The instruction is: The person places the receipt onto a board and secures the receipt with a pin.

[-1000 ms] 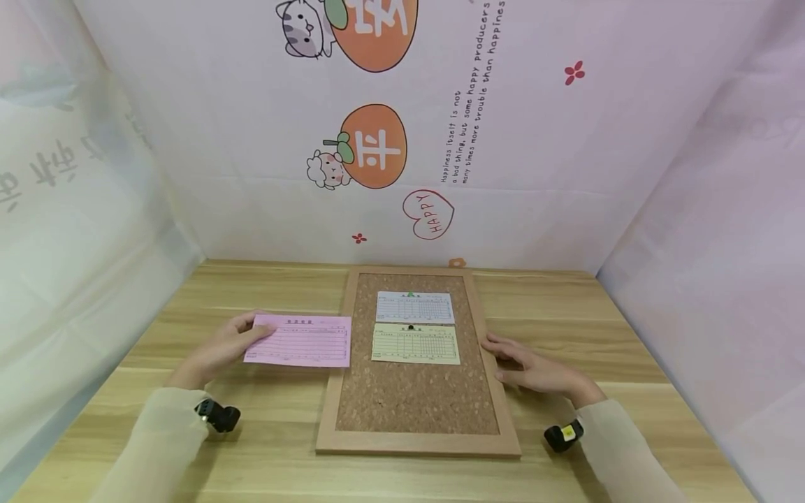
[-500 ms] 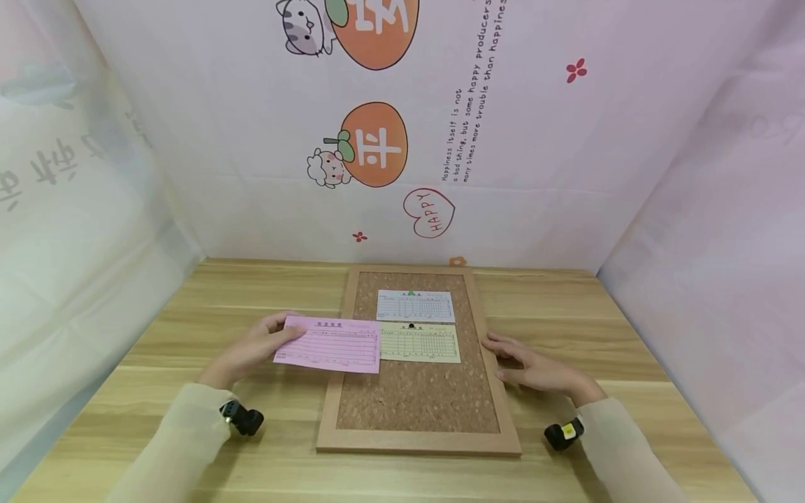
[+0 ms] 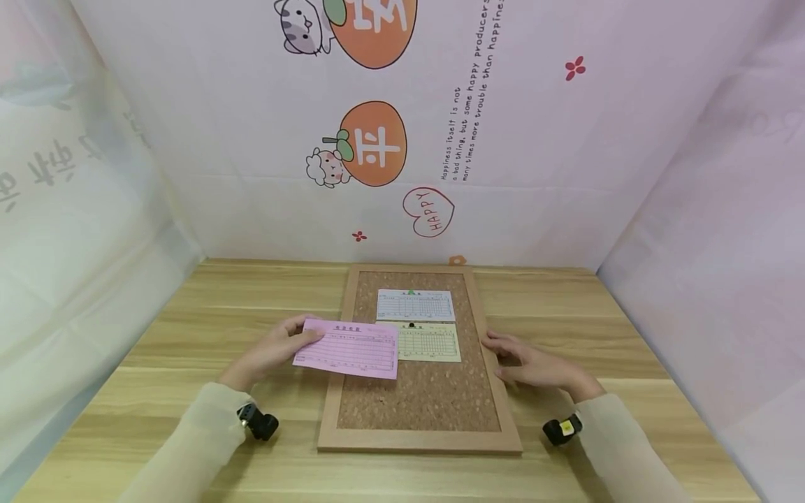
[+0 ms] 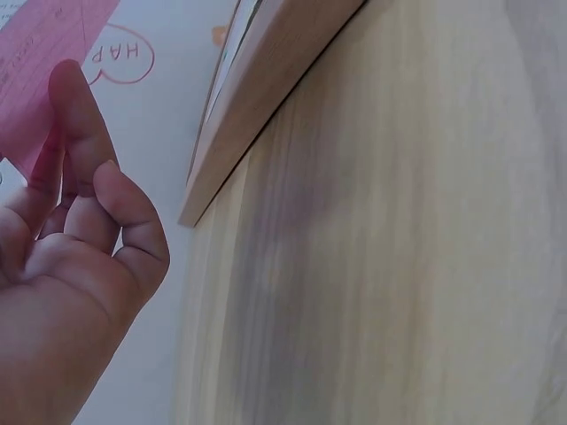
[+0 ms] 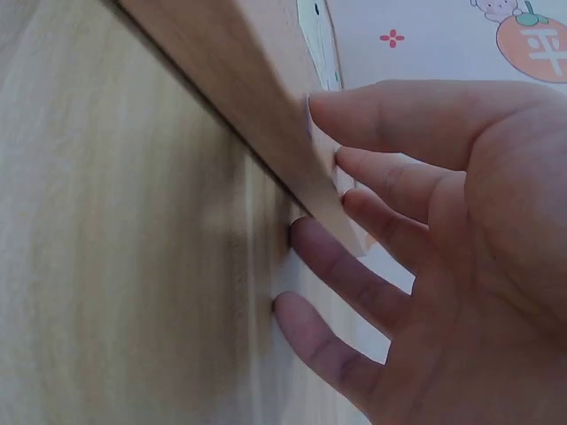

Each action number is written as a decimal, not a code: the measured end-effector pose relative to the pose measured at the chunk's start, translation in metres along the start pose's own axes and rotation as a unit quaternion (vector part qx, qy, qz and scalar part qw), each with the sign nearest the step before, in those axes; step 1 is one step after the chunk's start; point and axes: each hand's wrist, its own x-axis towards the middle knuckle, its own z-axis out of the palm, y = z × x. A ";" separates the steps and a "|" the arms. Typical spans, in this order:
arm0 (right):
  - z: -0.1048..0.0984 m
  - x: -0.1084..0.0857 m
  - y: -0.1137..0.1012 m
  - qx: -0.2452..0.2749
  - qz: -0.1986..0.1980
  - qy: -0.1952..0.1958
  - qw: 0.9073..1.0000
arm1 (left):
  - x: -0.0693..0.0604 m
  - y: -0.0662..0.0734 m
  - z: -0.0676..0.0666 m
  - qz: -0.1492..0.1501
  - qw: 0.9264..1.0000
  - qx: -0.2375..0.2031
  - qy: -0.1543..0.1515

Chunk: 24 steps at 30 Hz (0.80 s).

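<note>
My left hand (image 3: 277,351) pinches a pink printed form (image 3: 349,349) by its left edge, thumb on top; in the left wrist view the pink form (image 4: 44,71) shows between thumb and fingers. The form hovers over the left side of a wood-framed corkboard (image 3: 418,402) and hides part of a yellow form (image 3: 434,344). Above that, a white form (image 3: 415,307) lies on the cork with a green pin (image 3: 411,293) at its top; a black pin (image 3: 411,325) marks the yellow one. My right hand (image 3: 534,363) rests its fingertips against the board's right frame, fingers loosely spread.
The board lies flat on a wood-grain table (image 3: 251,293). Behind it rises a white printed cloth backdrop (image 3: 522,154), with cloth at both sides. A small black camera sits on each wrist.
My left hand has carried the pink form rightward from beside the board to above it, so it now covers part of the yellow form. The right hand has stayed at the frame.
</note>
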 end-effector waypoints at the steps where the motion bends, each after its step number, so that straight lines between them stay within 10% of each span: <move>1: 0.000 0.000 -0.001 0.001 0.001 0.001 1.000 | 0.001 -0.001 0.002 0.003 1.000 -0.002 -0.002; 24: 0.013 0.011 -0.020 -0.002 -0.045 0.091 0.995 | 0.014 -0.001 0.040 0.041 0.999 0.008 -0.032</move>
